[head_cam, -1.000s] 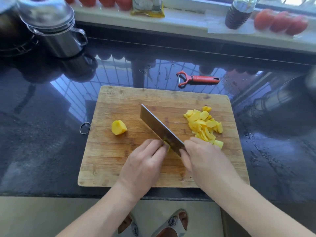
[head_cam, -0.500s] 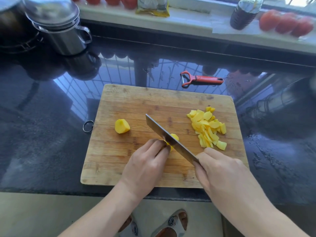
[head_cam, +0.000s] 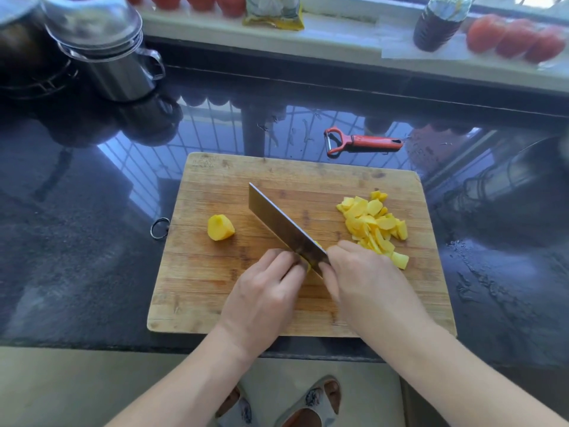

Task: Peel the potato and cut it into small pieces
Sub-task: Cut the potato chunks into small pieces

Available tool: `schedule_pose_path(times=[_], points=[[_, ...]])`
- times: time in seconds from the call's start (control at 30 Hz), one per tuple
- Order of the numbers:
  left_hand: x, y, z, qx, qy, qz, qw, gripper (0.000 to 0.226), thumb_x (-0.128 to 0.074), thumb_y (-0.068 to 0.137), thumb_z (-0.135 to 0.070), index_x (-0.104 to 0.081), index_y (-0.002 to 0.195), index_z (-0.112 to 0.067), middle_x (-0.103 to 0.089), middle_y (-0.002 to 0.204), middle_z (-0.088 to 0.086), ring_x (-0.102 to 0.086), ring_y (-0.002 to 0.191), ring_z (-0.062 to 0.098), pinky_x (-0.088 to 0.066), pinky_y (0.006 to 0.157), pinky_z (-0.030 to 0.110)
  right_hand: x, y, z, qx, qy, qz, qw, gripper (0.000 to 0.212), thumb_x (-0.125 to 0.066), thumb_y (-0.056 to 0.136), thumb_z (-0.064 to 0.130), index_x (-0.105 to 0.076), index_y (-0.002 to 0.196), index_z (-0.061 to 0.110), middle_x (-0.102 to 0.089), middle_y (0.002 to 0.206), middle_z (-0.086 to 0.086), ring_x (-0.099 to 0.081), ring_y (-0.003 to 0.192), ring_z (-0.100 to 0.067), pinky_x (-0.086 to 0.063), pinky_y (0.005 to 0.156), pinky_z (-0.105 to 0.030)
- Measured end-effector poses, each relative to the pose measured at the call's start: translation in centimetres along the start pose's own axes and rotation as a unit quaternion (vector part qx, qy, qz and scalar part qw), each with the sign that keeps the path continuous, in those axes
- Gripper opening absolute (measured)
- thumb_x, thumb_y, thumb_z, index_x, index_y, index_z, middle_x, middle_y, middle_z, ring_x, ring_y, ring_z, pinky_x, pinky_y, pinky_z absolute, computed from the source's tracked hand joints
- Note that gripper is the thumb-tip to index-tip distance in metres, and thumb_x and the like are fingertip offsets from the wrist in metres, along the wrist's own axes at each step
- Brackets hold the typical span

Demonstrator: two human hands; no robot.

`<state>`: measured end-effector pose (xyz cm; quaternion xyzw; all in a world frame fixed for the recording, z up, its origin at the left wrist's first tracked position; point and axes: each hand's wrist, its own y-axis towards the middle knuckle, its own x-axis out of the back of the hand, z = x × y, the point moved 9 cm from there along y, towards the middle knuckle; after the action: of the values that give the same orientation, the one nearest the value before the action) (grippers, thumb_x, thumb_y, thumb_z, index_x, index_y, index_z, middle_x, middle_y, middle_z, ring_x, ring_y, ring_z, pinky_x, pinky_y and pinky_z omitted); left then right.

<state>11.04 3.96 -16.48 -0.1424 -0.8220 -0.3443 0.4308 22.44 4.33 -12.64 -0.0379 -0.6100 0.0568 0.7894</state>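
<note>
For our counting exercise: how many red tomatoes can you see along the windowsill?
7 at least: three red tomatoes at the sill's right end beside the dark bottle, and four at the top left, cropped by the frame edge; more may be hidden.

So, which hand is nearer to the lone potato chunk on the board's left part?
Left. The left hand lies just right of the chunk, nearer the person; the right hand grips the knife farther right, beyond the blade.

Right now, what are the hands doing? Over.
Right hand grips knife, left hand holds potato bit. Pile cut, chunk waiting on board. Nothing in the way.
</note>
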Motion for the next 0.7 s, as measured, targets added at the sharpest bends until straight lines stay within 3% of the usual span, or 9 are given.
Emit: schedule_pose_path(times=[0.17,0.27,0.5,0.7], points=[[0.5,-0.3,-0.3,-0.007,0.004,-0.004,1.0,0.01,-0.065,0.097,0.006,-0.073,0.097,0.0,-0.069,0.1,0.014,-0.064,0.093,0.03,-0.056,0.087,0.037,1.7,-0.9,-0.8,0.005,0.035,-0.037,0.999,0.028,-0.05,0.098,0.036,-0.051,0.074,0.021,-0.048,0.074,0.004,-0.053,0.063,-0.023,-0.045,0.052,-0.043],[0.3,-0.4,-0.1,-0.005,0.008,-0.001,1.0,0.01,-0.064,0.098,0.005,-0.073,0.098,0.0,-0.069,0.103,0.015,-0.065,0.095,0.031,-0.057,0.088,0.038,2.5,-3.1,-1.3,0.007,0.028,-0.039,0.999,0.028,-0.05,0.097,0.037,-0.049,0.072,0.025,-0.045,0.069,0.006,-0.048,0.055,-0.016,-0.043,0.045,-0.036],[0.1,-0.3,-0.1,-0.004,0.005,-0.001,1.0,0.013,-0.063,0.097,0.006,-0.071,0.092,-0.001,-0.068,0.098,0.014,-0.064,0.092,0.031,-0.055,0.086,0.038,2.4,-4.7,-1.2,0.001,-0.029,-0.011,1.0,0.026,-0.049,0.098,0.038,-0.049,0.075,0.026,-0.044,0.072,0.005,-0.048,0.05,-0.017,-0.044,0.042,-0.038],[0.0,-0.4,-0.1,-0.008,0.007,0.004,1.0,0.014,-0.063,0.097,0.006,-0.073,0.095,-0.003,-0.068,0.099,0.012,-0.063,0.095,0.03,-0.054,0.09,0.034,3.0,-4.8,-0.7,0.004,-0.081,-0.017,0.997,0.025,-0.064,0.092,0.03,-0.049,0.072,0.026,-0.043,0.069,0.003,-0.043,0.041,-0.022,-0.036,0.034,-0.035]])
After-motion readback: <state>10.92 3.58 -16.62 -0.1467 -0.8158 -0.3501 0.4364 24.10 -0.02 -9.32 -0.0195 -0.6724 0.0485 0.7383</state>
